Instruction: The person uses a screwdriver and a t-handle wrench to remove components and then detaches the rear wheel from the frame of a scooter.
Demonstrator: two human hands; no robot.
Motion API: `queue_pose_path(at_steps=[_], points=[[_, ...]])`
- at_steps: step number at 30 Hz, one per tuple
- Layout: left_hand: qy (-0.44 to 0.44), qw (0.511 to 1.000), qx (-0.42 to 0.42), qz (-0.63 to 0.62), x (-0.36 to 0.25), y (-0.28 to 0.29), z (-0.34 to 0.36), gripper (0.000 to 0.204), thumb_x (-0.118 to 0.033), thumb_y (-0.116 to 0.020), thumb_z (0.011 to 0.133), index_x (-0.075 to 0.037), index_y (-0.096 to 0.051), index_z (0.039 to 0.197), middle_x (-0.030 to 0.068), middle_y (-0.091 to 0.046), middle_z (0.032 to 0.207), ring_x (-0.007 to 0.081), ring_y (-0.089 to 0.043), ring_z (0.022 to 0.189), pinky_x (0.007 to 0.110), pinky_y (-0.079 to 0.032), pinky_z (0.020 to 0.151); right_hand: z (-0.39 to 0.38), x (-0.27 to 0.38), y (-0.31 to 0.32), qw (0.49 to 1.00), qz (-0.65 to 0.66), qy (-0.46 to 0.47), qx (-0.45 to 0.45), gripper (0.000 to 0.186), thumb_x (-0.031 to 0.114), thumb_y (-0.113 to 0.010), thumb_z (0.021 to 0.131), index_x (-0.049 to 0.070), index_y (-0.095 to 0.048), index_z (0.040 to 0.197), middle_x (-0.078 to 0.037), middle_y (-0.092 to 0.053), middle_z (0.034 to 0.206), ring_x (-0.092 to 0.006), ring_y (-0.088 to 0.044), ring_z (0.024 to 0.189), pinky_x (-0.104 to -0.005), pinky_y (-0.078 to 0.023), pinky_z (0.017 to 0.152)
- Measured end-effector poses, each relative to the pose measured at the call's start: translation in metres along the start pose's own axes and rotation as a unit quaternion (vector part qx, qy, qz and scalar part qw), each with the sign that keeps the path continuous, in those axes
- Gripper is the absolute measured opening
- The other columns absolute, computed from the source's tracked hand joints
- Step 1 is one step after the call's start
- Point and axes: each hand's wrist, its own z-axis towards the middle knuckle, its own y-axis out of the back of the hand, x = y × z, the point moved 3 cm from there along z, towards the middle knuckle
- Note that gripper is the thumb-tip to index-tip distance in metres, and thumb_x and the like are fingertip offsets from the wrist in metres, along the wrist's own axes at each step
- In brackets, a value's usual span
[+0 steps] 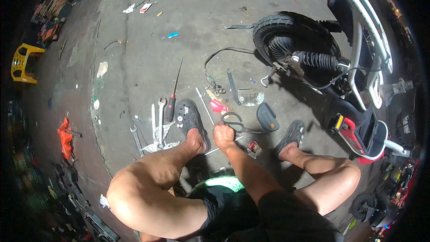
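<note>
One tight fist: our right hand (223, 135) seemingly grips a slim metal rod (205, 106) beside the scissors (244, 129), left hand's out of view. Spanners (161, 123) sit by our clog (188, 115), probably for easy grabbing.

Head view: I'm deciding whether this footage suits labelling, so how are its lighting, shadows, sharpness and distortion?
Head view, lighting: strong on the left knee; head view, shadow: dark on the floor beside the motorbike; head view, sharpness: right hand and T-handled rod fairly clear, clutter along the left rim dim and soft; head view, distortion: bowed toward the rim, corners black.
</note>
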Motion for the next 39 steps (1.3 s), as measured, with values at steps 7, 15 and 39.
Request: queue_pose_path(at_steps=[7, 15, 39], points=[[-0.077, 0.992, -0.075, 0.064, -0.012, 0.061, -0.001, 0.019, -0.011, -0.062, 0.087, 0.000, -0.064, 0.103, 0.0133, -0.063, 0.093, 0.0261, -0.062, 0.080, 0.035, -0.049, 0.065, -0.015, -0.011, 0.034, 0.989, 0.102, -0.001, 0.103, 0.036, 0.034, -0.063, 0.080, 0.001, -0.070, 0.093, -0.023, -0.069, 0.092, -0.0371, -0.068, 0.092, -0.0454, -0.053, 0.082], [-0.512, 0.643, -0.327, 0.466, -0.162, 0.173, -0.078, 0.019, -0.015, -0.061, 0.087, 0.002, -0.067, 0.095, 0.0127, -0.065, 0.086, 0.0248, -0.062, 0.077, 0.034, -0.048, 0.059, -0.076, -0.015, 0.085, 0.941, 0.333, -0.062, -0.008, 0.040, 0.035, -0.057, 0.084, -0.003, -0.059, 0.097, -0.029, -0.065, 0.092, -0.0458, -0.063, 0.091, -0.0521, -0.048, 0.079], [-0.018, 0.873, 0.487, 0.003, -0.026, -0.162, -0.098, 0.074, 0.001, -0.053, 0.074, -0.001, -0.037, 0.146, 0.0121, -0.059, 0.116, 0.0191, -0.057, 0.107, 0.028, -0.042, 0.095, -0.126, -0.065, 0.179, 0.688, 0.704, -0.127, -0.126, 0.026, 0.023, -0.060, 0.086, -0.001, -0.063, 0.091, -0.009, -0.062, 0.073, -0.0152, -0.058, 0.064, -0.0306, -0.047, 0.056]])
